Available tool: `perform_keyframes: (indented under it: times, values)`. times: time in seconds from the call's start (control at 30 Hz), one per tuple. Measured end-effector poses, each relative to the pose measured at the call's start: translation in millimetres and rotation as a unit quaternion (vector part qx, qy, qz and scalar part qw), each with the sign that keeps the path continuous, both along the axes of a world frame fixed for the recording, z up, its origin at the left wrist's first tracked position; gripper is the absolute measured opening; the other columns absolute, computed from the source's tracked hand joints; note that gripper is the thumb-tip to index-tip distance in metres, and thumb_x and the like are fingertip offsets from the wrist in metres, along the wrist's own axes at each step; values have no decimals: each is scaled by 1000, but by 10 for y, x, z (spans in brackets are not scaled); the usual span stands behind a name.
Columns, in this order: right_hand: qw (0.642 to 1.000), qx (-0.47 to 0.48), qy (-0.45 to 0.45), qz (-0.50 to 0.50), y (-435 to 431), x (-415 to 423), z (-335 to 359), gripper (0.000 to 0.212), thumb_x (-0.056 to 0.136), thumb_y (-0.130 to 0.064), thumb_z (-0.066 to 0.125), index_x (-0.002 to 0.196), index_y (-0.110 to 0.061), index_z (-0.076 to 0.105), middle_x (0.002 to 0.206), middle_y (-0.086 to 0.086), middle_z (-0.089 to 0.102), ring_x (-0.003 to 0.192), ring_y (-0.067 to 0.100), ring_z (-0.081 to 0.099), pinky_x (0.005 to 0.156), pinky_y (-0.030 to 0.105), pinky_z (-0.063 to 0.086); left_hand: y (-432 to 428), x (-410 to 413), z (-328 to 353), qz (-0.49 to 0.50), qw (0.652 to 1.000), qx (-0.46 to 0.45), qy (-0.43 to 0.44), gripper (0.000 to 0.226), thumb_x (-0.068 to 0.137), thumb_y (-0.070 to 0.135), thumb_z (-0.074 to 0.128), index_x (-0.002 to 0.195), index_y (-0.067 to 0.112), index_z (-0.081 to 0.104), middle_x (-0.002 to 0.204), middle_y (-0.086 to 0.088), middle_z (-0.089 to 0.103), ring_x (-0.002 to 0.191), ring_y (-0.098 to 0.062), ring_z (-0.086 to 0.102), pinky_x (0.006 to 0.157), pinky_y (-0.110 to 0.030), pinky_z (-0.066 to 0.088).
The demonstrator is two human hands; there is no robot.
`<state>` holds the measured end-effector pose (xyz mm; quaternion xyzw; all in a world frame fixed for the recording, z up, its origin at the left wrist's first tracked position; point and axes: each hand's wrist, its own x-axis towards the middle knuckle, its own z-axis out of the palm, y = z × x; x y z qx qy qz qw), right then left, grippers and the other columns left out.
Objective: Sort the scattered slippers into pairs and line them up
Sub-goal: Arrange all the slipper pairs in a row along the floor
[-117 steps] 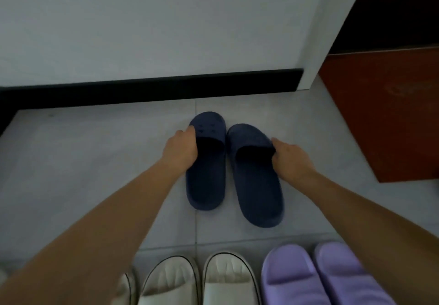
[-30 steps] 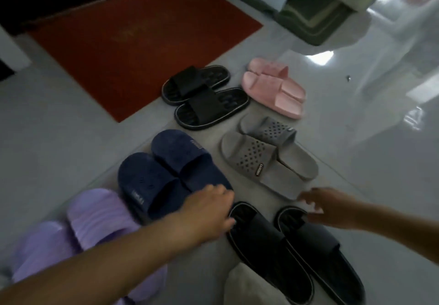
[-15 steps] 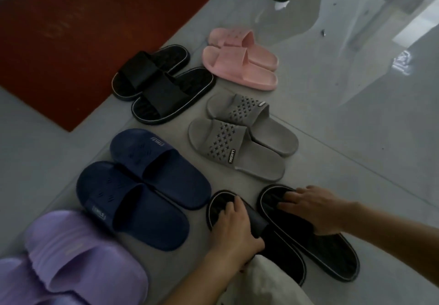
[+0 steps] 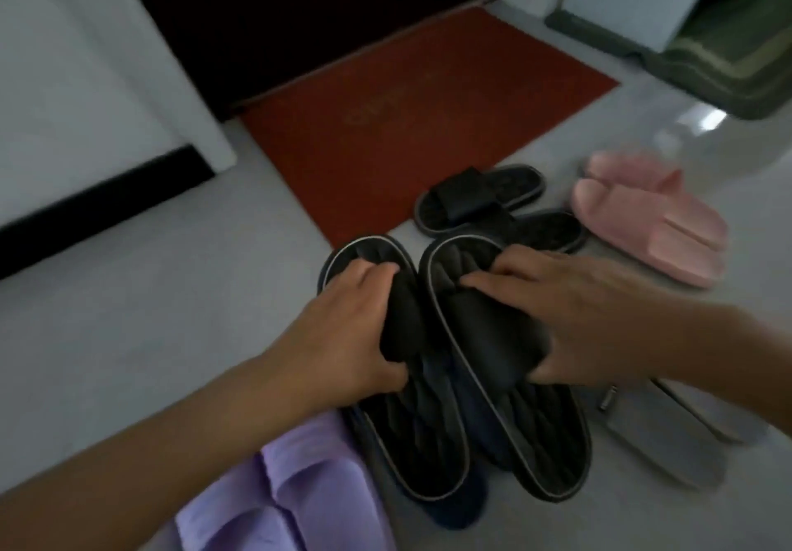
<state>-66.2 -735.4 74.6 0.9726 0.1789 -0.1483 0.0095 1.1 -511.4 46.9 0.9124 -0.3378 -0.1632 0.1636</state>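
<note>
The left hand (image 4: 351, 332) and right hand (image 4: 587, 319) are each gripping the strap of one black, grey-rimmed rubber slipper (image 4: 505, 362), the pair lying side by side above the navy slippers (image 4: 454, 516), long axes pointing away toward the red doormat (image 4: 411, 121).

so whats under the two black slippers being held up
Dark blue slippers lie under the black pair, held in the left hand and right hand. Only a blue toe end and a strip between them show; the rest is covered.
</note>
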Motion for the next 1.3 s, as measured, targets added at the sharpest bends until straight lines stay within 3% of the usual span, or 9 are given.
perform_keyframes:
  times: [0.17,0.3,0.47,0.63,0.77,0.97,1.03,1.1,1.3]
  values:
    - [997,9,16,68,719,430,39,92,68,-61,59,143,-37,12,128,-10,32,102,9,48,75,21,42,779,89,83,47,998,8,-39,84,63,32,68,136,21,29,126,3,35,118,-16,39,94,-26,40]
    - [999,0,16,40,1146,597,166,95,64,-59,63,142,-36,14,126,-11,32,85,3,34,66,19,34,1252,69,112,39,998,-17,-44,92,64,34,69,143,18,24,131,1,34,123,-15,37,99,-21,35]
    - [999,-42,4,8,1437,702,395,89,64,-54,64,138,-31,21,119,-6,37,95,12,50,68,26,46,1355,257,163,7,997,-66,-40,92,65,36,68,144,21,23,131,5,32,124,-12,35,102,-17,31]
    - [992,-88,15,-94,1324,751,673,94,64,-55,64,142,-32,16,129,-5,33,107,15,51,66,26,36,1306,505,258,-13,986,-157,-54,91,65,35,69,143,21,24,133,6,31,124,-12,32,98,-18,32]
    - [991,-83,14,-100,1248,752,605,94,63,-56,64,141,-34,17,128,-7,34,104,13,53,72,27,44,1106,561,217,-8,982,-185,-32,87,65,35,71,140,20,28,132,5,33,123,-11,34,98,-24,38]
    - [993,-53,-9,-104,419,824,434,86,59,-59,55,137,-40,23,121,-12,39,76,6,47,58,20,39,191,711,150,-18,987,-160,-17,81,62,38,69,132,28,30,123,12,33,115,-7,36,92,-23,40]
    - [992,-23,-25,-121,-128,917,428,89,57,-61,53,138,-41,22,127,-11,39,95,11,53,74,29,51,-378,872,234,-13,988,-154,2,77,58,43,67,127,33,33,117,15,34,110,-6,39,87,-24,42]
    - [991,0,-32,-133,-798,1070,428,93,57,-63,54,141,-38,21,132,-10,38,111,14,51,86,33,49,-1050,1048,315,-4,990,-144,15,81,58,45,68,130,32,32,119,15,34,111,-7,40,83,-25,42]
    - [989,-11,-9,-145,-3087,1351,246,91,64,-56,60,143,-32,22,140,-3,37,122,22,47,97,36,45,-3426,1254,203,34,991,-100,79,68,60,36,72,119,27,40,119,9,37,110,-12,41,81,-27,41]
